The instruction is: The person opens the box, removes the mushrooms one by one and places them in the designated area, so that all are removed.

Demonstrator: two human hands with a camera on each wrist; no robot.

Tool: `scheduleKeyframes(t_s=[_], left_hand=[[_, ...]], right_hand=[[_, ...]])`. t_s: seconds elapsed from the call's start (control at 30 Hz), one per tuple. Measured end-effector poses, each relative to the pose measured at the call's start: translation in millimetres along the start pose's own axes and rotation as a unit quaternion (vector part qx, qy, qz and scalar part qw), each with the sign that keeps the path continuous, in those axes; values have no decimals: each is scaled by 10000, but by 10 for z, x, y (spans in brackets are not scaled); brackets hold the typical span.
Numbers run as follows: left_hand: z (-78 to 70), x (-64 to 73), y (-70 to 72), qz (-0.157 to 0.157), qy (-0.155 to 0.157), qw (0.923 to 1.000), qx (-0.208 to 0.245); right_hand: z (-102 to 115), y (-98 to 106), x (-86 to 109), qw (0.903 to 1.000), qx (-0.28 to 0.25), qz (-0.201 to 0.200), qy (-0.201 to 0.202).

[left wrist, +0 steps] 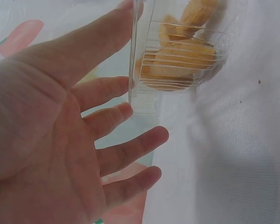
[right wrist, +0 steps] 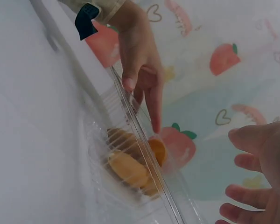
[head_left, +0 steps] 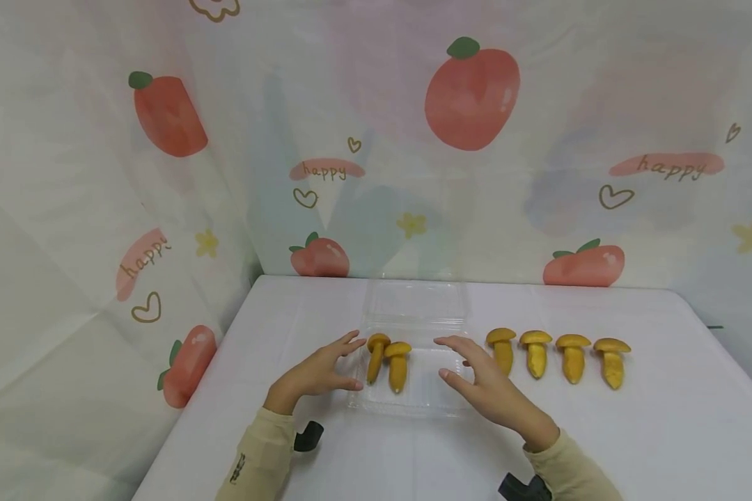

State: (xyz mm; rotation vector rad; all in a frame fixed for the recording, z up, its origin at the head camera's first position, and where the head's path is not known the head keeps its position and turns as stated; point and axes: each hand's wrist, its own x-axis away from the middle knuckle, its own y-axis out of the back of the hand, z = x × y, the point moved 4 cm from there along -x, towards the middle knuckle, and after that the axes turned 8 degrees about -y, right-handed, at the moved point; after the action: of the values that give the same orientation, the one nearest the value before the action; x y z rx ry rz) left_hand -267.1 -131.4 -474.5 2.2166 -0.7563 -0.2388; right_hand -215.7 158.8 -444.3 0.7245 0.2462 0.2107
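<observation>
A clear plastic clamshell box (head_left: 427, 383) lies on the white table with its lid (head_left: 416, 300) folded back. Inside its left part are two yellow-brown mushrooms (head_left: 398, 370), side by side with caps toward the lid. My left hand (head_left: 313, 374) is at the box's left edge, fingers spread and fairly straight, thumb and fingertips right at the rim in the left wrist view. Above the right side of the box hovers my right hand (head_left: 490, 391), fingers loosely extended and holding nothing. The right wrist view shows it apart from the box wall.
Several more mushrooms (head_left: 573, 360) stand in a row on the table (head_left: 677, 431), right of the box. A patterned cloth (head_left: 376, 104) with printed fruit hangs behind and along the left side. Dark straps (head_left: 309, 436) are by both wrists.
</observation>
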Motion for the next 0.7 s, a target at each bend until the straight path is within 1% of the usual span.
scheduleKeyframes(t_s=[0.23,0.53,0.7], left_hand=[[2,-6,-2,0,-62,10000,-3],[-44,6,17,-6,27,10000,29],[-36,4,3,-1,-29,10000,36]], right_hand=[[122,-185,-35,9996,-89,228,158],[193,-356,-121,9981,-93,609,50],[211,-460,-169,9971,-97,756,-40]])
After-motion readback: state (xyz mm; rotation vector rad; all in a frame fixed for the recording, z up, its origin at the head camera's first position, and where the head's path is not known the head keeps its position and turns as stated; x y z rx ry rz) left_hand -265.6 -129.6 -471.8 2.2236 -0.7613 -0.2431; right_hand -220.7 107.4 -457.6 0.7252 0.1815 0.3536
